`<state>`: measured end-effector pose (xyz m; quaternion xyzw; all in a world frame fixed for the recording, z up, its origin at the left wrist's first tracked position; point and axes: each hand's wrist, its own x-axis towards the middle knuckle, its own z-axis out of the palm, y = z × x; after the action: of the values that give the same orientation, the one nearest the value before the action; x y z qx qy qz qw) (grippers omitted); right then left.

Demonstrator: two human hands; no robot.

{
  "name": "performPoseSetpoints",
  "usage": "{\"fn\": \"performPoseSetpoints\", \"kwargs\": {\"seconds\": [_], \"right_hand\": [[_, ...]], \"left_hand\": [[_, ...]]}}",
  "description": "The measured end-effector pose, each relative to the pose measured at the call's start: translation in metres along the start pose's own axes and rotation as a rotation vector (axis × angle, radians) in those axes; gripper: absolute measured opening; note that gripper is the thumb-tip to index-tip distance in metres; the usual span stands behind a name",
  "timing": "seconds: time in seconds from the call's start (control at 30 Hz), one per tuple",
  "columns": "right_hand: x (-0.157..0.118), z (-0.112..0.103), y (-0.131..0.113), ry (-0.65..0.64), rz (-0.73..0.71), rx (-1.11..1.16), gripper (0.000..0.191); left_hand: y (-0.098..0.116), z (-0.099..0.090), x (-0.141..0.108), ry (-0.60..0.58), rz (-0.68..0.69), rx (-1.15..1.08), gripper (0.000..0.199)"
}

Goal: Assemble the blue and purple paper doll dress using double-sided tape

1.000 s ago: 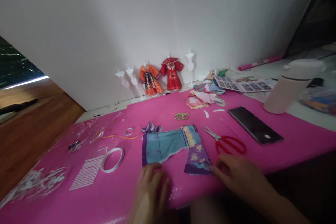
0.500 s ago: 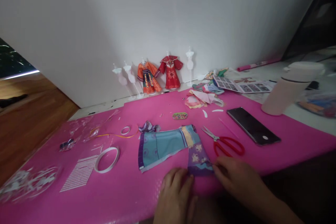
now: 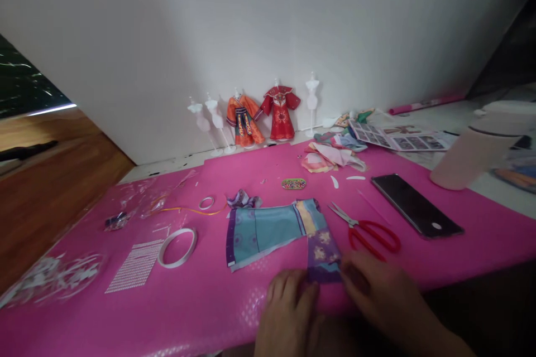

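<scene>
A small doll garment (image 3: 268, 231), teal with purple patterned parts and a cream band, lies flat on the pink mat (image 3: 201, 312). My left hand (image 3: 287, 307) rests at the mat's front edge, fingers apart, its fingertips close to the lower left corner of the purple part. At that part's right edge, my right hand (image 3: 372, 290) has thumb and forefinger pinched on the garment. Red-handled scissors (image 3: 368, 231) lie just beyond my right hand, blades partly apart.
A phone (image 3: 416, 206) and a pale bottle (image 3: 473, 150) stand or lie at right. White tape (image 3: 178, 248), a bead sheet (image 3: 136, 265) and plastic bags are at left. Dressed mannequins (image 3: 281, 114), fabric pieces (image 3: 333, 156) and leaflets (image 3: 402, 136) are at the back.
The whole view has shifted, so the mat and its objects appear slightly farther right. Both hands keep nearly the same place by the garment.
</scene>
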<state>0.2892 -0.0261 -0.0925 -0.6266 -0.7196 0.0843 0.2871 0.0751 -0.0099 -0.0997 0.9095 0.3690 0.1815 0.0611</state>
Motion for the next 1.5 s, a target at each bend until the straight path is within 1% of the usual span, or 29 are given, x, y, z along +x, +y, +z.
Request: {"fn": "performPoseSetpoints", "kwargs": {"seconds": [0.07, 0.17, 0.27, 0.3, 0.33, 0.37, 0.43, 0.47, 0.5, 0.53, 0.6, 0.67, 0.77, 0.9, 0.97, 1.03, 1.13, 1.3, 1.5], "right_hand": [[-0.002, 0.006, -0.001, -0.007, -0.08, 0.036, 0.017], [-0.004, 0.015, 0.001, 0.014, -0.135, 0.036, 0.019], [-0.005, 0.023, 0.007, 0.079, -0.171, 0.016, 0.019], [-0.005, 0.025, 0.009, 0.118, -0.191, 0.012, 0.018], [-0.005, 0.026, 0.011, 0.16, -0.217, 0.01, 0.017], [-0.005, 0.028, 0.013, 0.202, -0.243, 0.009, 0.016], [-0.005, 0.03, 0.014, 0.264, -0.285, -0.002, 0.015], [-0.005, 0.031, 0.014, 0.282, -0.294, -0.013, 0.016], [-0.005, 0.031, 0.014, 0.291, -0.293, -0.027, 0.016], [-0.005, 0.031, 0.013, 0.3, -0.292, -0.038, 0.016], [-0.004, 0.032, 0.013, 0.308, -0.288, -0.051, 0.018], [-0.005, 0.033, 0.014, 0.308, -0.295, -0.058, 0.018], [-0.006, 0.036, 0.018, 0.297, -0.304, -0.066, 0.017], [-0.007, 0.04, 0.021, 0.246, -0.254, -0.066, 0.017], [-0.007, 0.042, 0.021, 0.249, -0.246, -0.07, 0.017], [-0.005, 0.042, 0.021, 0.268, -0.275, -0.064, 0.016], [-0.004, 0.042, 0.018, 0.285, -0.308, -0.045, 0.016], [-0.004, 0.039, 0.01, 0.292, -0.273, -0.001, 0.019], [0.0, 0.036, 0.005, 0.274, -0.258, 0.062, 0.017]], "left_hand": [[0.002, -0.002, 0.001, 0.004, -0.006, -0.005, 0.046], [0.005, -0.006, -0.003, 0.055, 0.024, -0.04, 0.046], [0.003, -0.012, -0.013, 0.19, 0.096, -0.097, 0.04], [0.0, -0.014, -0.018, 0.246, 0.092, -0.1, 0.037], [-0.004, -0.017, -0.023, 0.301, 0.055, -0.09, 0.032], [-0.011, -0.02, -0.029, 0.352, -0.018, -0.066, 0.028], [-0.028, -0.025, -0.038, 0.429, -0.242, 0.011, 0.022], [-0.037, -0.028, -0.041, 0.44, -0.343, 0.062, 0.022], [-0.047, -0.03, -0.044, 0.439, -0.403, 0.108, 0.024], [-0.056, -0.032, -0.046, 0.418, -0.432, 0.14, 0.026], [-0.069, -0.034, -0.047, 0.372, -0.442, 0.17, 0.03], [-0.075, -0.034, -0.048, 0.334, -0.426, 0.171, 0.031], [-0.075, -0.031, -0.048, 0.31, -0.414, 0.169, 0.031], [-0.073, -0.029, -0.047, 0.31, -0.418, 0.172, 0.031], [-0.073, -0.028, -0.047, 0.323, -0.42, 0.177, 0.031], [-0.074, -0.026, -0.047, 0.339, -0.42, 0.182, 0.032], [-0.077, -0.023, -0.048, 0.363, -0.415, 0.189, 0.032], [-0.081, -0.02, -0.05, 0.394, -0.41, 0.199, 0.032], [-0.088, -0.017, -0.053, 0.398, -0.366, 0.152, 0.038]]}}
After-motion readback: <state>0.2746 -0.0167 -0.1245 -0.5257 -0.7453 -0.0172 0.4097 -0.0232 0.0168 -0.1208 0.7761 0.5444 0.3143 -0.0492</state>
